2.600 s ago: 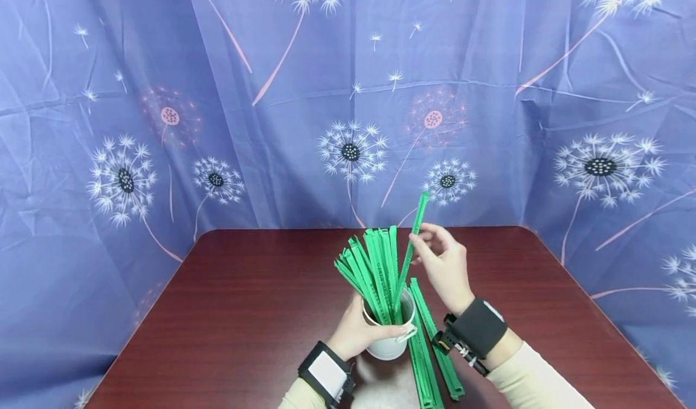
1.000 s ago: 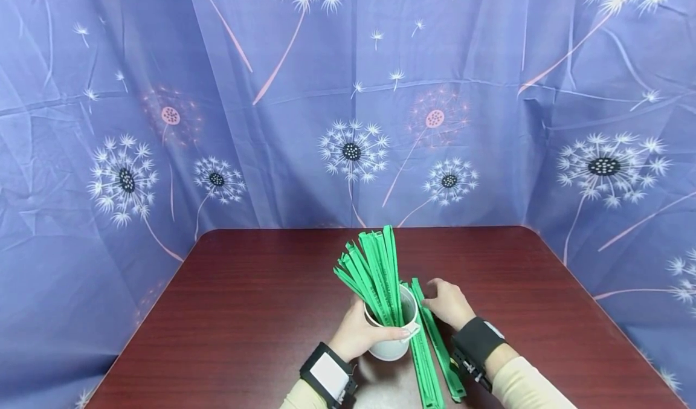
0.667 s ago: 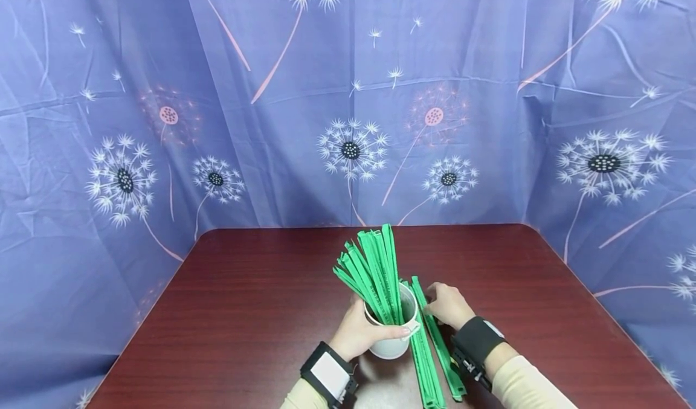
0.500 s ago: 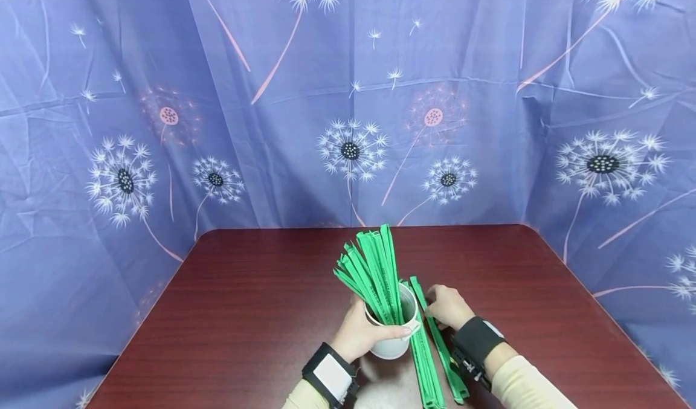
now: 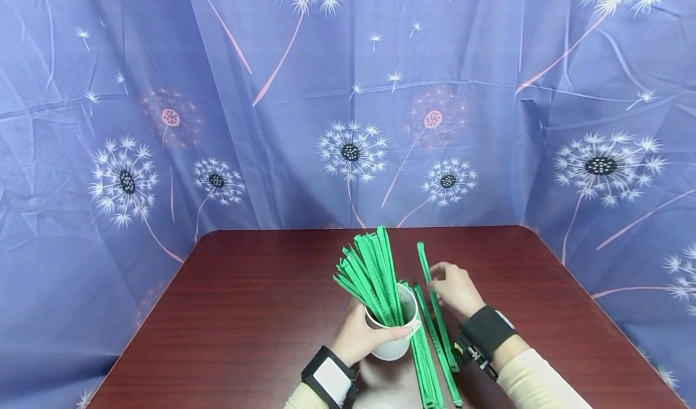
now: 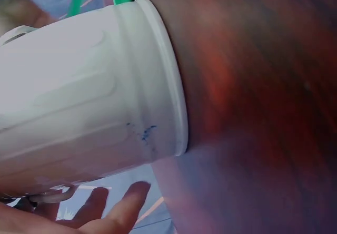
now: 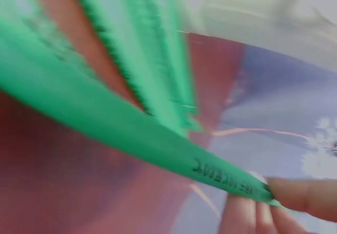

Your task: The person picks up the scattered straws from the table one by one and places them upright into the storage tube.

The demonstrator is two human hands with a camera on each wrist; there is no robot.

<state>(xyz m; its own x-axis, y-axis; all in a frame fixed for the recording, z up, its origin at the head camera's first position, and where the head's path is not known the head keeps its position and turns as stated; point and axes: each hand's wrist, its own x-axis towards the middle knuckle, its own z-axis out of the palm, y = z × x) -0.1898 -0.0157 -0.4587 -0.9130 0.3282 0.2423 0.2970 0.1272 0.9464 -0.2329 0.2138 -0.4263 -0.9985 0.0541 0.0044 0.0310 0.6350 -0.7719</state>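
My left hand [image 5: 361,336] grips a small white bucket [image 5: 390,350], thumb along its rim. The left wrist view shows the bucket wall [image 6: 79,102] close up, with a few blue specks, and fingers on its far side. A bunch of green-wrapped straws [image 5: 372,273] stands in the bucket, leaning left. My right hand [image 5: 455,289] pinches one green-wrapped straw [image 5: 438,312] near its far end, right of the bucket. In the right wrist view, thumb and fingers hold the printed straw [image 7: 142,136] by its tip.
Several more green-wrapped straws [image 5: 426,370] lie on the table just right of the bucket, with a single one [image 5: 441,354] beside them. The dark red table [image 5: 244,312] ends at a blue dandelion-print curtain [image 5: 293,173].
My right hand let go of a straw at the bucket, went down to those on the table and now draws one up and away from them. My left hand keeps holding the bucket.
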